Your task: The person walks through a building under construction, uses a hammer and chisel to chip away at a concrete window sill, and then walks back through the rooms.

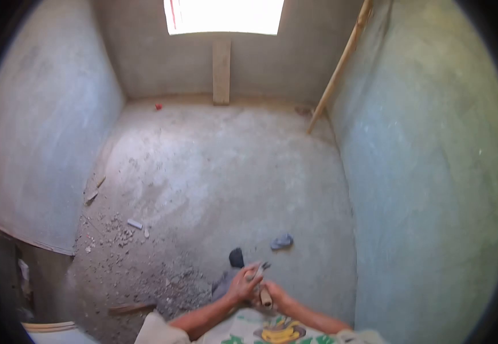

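Observation:
My two hands are together at the bottom centre, in front of my light shirt [243, 327]. My left hand [243, 285] is closed around a tool [266, 298] with a round, wood-coloured handle end and a dark, forked metal tip. That tip points up and away between my fingers; the handle end faces back toward me. Beside it, my right hand [276, 295] has its fingers curled against the handle. I cannot tell the exact kind of tool. Just beyond my hands, a dark shoe tip [236, 258] shows past a grey trouser leg [221, 285].
Rubble [174, 286] and a short wooden piece [131, 308] lie on the left floor. A crumpled grey thing [281, 242] lies ahead to the right. A plank [221, 71] leans below the bright window [223, 16]; a long pole [340, 69] leans at the right corner.

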